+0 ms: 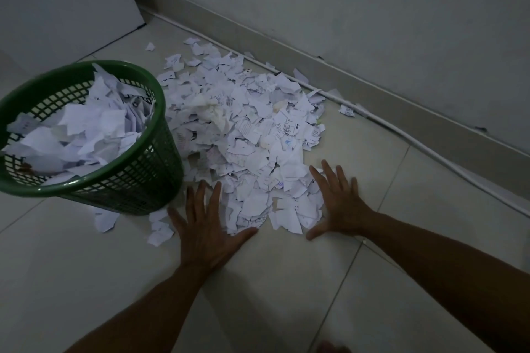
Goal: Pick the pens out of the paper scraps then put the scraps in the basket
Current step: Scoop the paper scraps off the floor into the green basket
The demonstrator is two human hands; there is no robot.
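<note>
Here, two hands, left hand [207,231], right hand [338,203], fingers spread, flanking one scrap pile [243,129], one basket [137,178].

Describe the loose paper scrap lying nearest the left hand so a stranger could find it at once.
Start at the green plastic mesh basket standing on the tiled floor, left of the big pile of torn white paper scraps. Below the basket's base, by the spread left hand, lies a small white scrap. It lies alone on bare tile, the scrap nearest the camera.
</note>
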